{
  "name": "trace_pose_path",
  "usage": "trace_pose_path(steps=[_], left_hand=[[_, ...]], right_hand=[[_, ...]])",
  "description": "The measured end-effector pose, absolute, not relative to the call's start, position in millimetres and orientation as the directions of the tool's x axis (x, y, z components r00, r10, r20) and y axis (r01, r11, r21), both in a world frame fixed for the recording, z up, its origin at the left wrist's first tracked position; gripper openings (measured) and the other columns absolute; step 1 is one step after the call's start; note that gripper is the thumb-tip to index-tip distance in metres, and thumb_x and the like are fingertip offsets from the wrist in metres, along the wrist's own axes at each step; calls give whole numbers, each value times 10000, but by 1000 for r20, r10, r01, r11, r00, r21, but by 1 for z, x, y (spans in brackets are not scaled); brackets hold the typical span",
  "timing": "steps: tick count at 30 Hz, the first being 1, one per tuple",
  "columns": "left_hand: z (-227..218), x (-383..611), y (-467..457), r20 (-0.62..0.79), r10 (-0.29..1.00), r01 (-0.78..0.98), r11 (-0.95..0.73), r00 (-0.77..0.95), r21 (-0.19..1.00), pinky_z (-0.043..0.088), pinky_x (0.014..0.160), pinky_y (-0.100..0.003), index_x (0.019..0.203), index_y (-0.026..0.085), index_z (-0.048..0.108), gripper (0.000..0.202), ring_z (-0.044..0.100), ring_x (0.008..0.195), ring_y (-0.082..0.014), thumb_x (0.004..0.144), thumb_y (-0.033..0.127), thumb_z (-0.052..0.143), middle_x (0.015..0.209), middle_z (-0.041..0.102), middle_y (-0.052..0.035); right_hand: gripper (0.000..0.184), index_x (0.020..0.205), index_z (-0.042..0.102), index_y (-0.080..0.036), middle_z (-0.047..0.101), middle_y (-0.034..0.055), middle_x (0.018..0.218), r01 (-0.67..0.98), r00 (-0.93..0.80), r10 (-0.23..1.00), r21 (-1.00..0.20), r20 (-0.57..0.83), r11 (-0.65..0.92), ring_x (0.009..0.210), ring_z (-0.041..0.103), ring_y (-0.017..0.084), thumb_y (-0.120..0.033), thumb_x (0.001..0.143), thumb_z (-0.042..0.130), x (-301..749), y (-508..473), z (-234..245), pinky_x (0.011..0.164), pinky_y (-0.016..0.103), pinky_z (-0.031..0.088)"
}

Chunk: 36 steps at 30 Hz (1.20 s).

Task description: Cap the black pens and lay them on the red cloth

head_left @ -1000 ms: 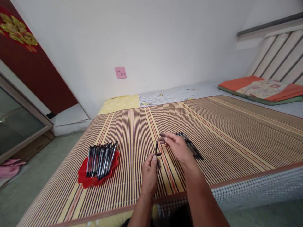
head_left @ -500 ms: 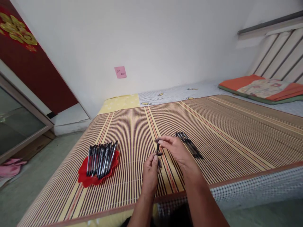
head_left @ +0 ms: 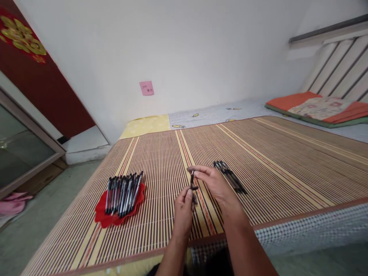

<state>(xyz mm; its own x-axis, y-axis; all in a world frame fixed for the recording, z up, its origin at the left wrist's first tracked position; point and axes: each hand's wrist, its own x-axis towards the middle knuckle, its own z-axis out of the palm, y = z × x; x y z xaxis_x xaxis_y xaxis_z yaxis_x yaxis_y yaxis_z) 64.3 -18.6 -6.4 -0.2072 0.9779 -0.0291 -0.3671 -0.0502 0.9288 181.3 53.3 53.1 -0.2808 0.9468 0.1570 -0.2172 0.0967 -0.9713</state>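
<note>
My left hand (head_left: 184, 209) is closed round the lower end of a black pen (head_left: 191, 180) and holds it upright over the striped bamboo mat (head_left: 273, 161). My right hand (head_left: 214, 182) pinches the pen's top end with thumb and fingers. A small row of black pens (head_left: 231, 177) lies on the mat just right of my right hand. To the left, a red plate (head_left: 115, 214) carries several black pens (head_left: 123, 189) side by side.
The mat covers a bed with a patterned sheet (head_left: 218, 113) beneath. An orange and floral pillow (head_left: 319, 107) lies at the far right by a slatted headboard (head_left: 339, 69). A pink note (head_left: 146, 87) sticks to the white wall. Green floor (head_left: 37, 218) lies to the left.
My right hand has drawn in from spread fingers to a pinch on the pen's top. The left hand has barely moved.
</note>
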Motion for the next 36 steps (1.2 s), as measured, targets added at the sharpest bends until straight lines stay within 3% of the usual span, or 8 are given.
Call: trace_pose_path(steps=[5,7,12,19,23,27,33,36], left_hand=[[-7,65,-18,-16,981,-360,-57,-195,931,429,596,-195,956,167,731,447,511,645,-112,759,567,760,714,577,0],[-8,65,-18,-17,980,-345,-52,-196,937,422,585,-194,969,165,733,453,494,629,-107,764,568,756,710,570,1],[-12,64,-17,-13,976,-309,-56,-218,949,329,502,-184,1011,160,725,467,386,542,-83,791,572,731,632,487,35],[-6,65,-18,-62,984,-434,-17,-166,901,261,467,-179,951,153,704,425,319,513,-69,806,552,727,617,434,55],[-9,65,-17,-71,987,-486,-8,-145,874,249,459,-173,863,151,680,406,321,509,-62,790,544,747,618,449,51],[-8,67,-18,-66,991,-478,1,-121,879,274,471,-167,886,147,686,425,332,521,-63,790,556,746,616,452,49],[-5,67,-19,-70,987,-484,-8,-142,875,280,470,-167,920,145,690,393,337,508,-57,745,476,811,590,433,68],[-7,66,-17,-68,987,-498,-15,-148,867,272,459,-168,926,144,692,389,334,486,-51,742,464,814,571,431,74]], right_hand=[[245,807,733,-202,711,21,832,-259,-228,971,-966,75,13,831,638,190,-358,646,831,179,53,55,831,340,478],[277,814,727,-197,705,24,821,-269,-225,971,-963,83,20,809,627,184,-416,671,819,180,55,53,805,329,471],[281,905,774,-201,735,65,940,-302,-285,946,-951,155,65,916,636,207,-445,804,679,180,55,51,891,354,450],[182,811,761,-214,720,22,823,-291,-247,959,-955,137,61,835,634,182,-391,775,735,180,55,48,832,327,465],[207,921,775,-226,744,48,943,-301,-260,955,-952,146,63,932,647,201,-377,795,709,180,56,46,890,348,460],[219,906,775,-212,739,35,899,-265,-313,943,-964,114,29,891,643,191,-358,744,749,178,52,50,893,345,458],[305,763,702,-192,684,-1,772,-292,-226,973,-956,44,-24,785,619,163,-358,573,873,175,52,50,802,303,474],[303,895,737,-197,720,37,888,-332,-257,964,-943,63,-27,893,637,191,-384,669,811,175,53,49,848,320,470]])
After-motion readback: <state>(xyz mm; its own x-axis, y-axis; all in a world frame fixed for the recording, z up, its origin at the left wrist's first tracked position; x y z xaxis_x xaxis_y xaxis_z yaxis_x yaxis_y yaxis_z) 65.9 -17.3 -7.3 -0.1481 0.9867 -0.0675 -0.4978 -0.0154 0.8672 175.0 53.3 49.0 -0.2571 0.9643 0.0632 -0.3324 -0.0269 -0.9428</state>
